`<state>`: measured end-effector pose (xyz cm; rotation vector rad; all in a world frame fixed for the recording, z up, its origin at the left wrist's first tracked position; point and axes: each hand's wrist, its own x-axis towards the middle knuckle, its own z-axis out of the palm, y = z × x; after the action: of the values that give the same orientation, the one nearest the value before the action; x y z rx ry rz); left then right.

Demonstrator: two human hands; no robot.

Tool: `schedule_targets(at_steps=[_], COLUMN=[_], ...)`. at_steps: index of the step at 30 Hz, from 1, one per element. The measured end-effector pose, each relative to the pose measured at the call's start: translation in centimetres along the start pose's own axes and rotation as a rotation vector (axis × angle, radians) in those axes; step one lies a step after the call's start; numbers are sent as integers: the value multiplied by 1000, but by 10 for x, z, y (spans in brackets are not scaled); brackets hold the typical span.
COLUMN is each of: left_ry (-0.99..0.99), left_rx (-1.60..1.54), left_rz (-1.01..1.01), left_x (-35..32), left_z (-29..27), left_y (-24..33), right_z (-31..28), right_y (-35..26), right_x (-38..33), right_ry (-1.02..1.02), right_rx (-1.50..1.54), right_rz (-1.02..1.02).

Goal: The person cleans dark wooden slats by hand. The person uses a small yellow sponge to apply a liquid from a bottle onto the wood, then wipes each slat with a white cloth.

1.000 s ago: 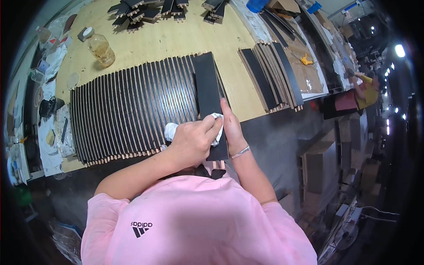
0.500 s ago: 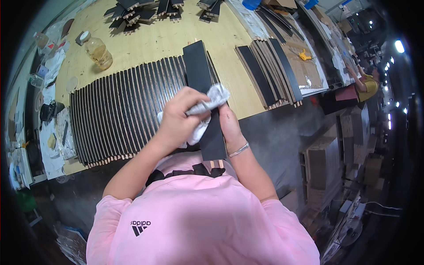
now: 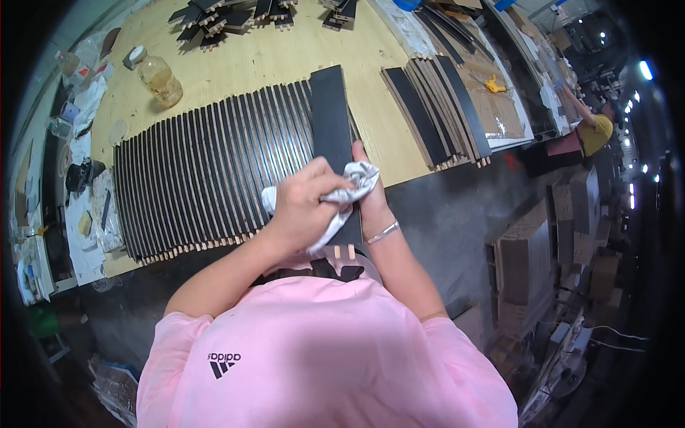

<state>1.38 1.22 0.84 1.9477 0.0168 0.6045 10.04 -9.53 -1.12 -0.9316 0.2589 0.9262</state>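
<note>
In my left hand (image 3: 303, 207) is a crumpled white cloth (image 3: 362, 178), pressed by closed fingers against the face of a long dark board (image 3: 330, 107). My right hand (image 3: 372, 203) grips the right edge of that board, thumb pointing away from me. The board slants away from my waist over the table edge, and two pale dowels stick out of its near end. Its middle is hidden by the cloth and my left hand. Close on the left, a long row of dark slats (image 3: 207, 171) with dowel ends stands side by side on the table.
On the right lies another group of dark boards (image 3: 435, 114). Far back is a loose pile of dark pieces (image 3: 214, 25). A jar of amber liquid (image 3: 158, 78) stands at the left. Cardboard (image 3: 524, 264) is stacked right of the table. Another person (image 3: 592, 139) is at far right.
My left hand and the cloth have slid along the board toward me. The board has shifted slightly, with its near end a little farther from my body.
</note>
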Motion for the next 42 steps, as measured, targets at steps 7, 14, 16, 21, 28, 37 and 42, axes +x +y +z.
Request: schedule_targets(at_steps=[7, 14, 16, 21, 28, 37, 42], left_ry=[-305, 131, 222, 172, 44, 300, 377], left_rx=[-73, 411, 592, 171, -573, -610, -458], left_rz=[197, -42, -33, -302, -787, -672, -731], left_x=[-30, 10, 29, 16, -28, -95, -115], left_z=[-7, -86, -96, -73, -28, -68, -119], left_y=[15, -23, -21, -7, -7, -28, -22], right_z=[-20, 5, 4, 1, 31, 60, 101], right_y=[-24, -49, -47, -40, -27, 4, 48], right_x=[29, 13, 17, 30, 27, 32, 31], right_ry=[-219, -298, -364, -489, -584, -822, -670], right_rx=[47, 78, 45, 22, -93, -328, -476], right_rz=[-77, -170, -194, -179, -127, 60, 66])
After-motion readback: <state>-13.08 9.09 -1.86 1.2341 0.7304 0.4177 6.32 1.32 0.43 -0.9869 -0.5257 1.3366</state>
